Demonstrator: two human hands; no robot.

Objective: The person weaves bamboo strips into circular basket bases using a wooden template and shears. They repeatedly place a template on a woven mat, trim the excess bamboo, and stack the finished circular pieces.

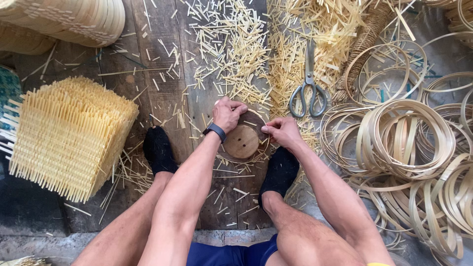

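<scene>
Bamboo hoop (264, 129) lay around a round wooden disc (241, 142) on the plank floor (162, 83) between the person's feet. Left hand (227, 114) pressed its bent fingers on the far rim; right hand (281, 131) pinched the hoop at the right edge. Fitting seemed only begun: many loose hoops (409, 143) and one stack of woven mats (69, 135) waited, scissors (308, 93) unused

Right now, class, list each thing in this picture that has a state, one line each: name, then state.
Left hand: fingers pressed on the disc's far rim.
Right hand: pinching the disc's right edge.
Round wooden disc: lying flat on the floorboards, between the feet.
Scissors: shut, lying unused.
Bamboo hoops: piled loose.
Woven bamboo mats: stacked, splint ends sticking out.
Bamboo offcuts: scattered.
</scene>
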